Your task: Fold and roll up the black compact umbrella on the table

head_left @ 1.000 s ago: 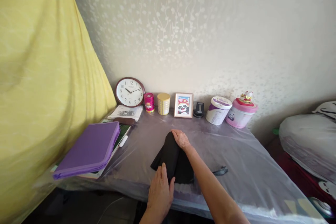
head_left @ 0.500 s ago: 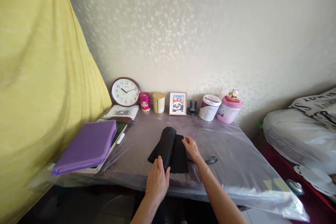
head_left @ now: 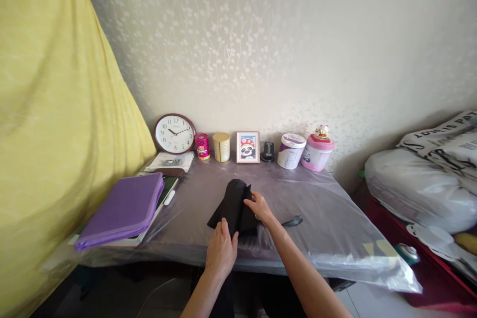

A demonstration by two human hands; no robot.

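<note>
A black roll of thin sheet material (head_left: 234, 201) lies lengthwise away from me on the table, with loose flaps spreading out on both sides. My left hand (head_left: 222, 248) lies on its near end, fingers stretched out and thumb apart. On the right side, my right hand (head_left: 259, 206) pinches the far edge of the right flap between thumb and fingers; that edge stands up against the roll. Just right of my right forearm, a dark crumpled strip (head_left: 293, 221) rests on the table. My left hand hides the roll's near end.
A plastic-covered table (head_left: 328, 223) stands against the wall. At left are a purple folder (head_left: 121, 208) and a white pen-like object (head_left: 169, 198). Along the back stand a clock (head_left: 175, 133), a pink tin (head_left: 202, 147), a yellow-lidded can (head_left: 221, 147), a picture frame (head_left: 248, 147) and tubs (head_left: 291, 151).
My right hand has moved left and taken hold of the right flap, whose far edge now stands raised beside the roll. My left hand stays at the near end. The view has shifted slightly.
</note>
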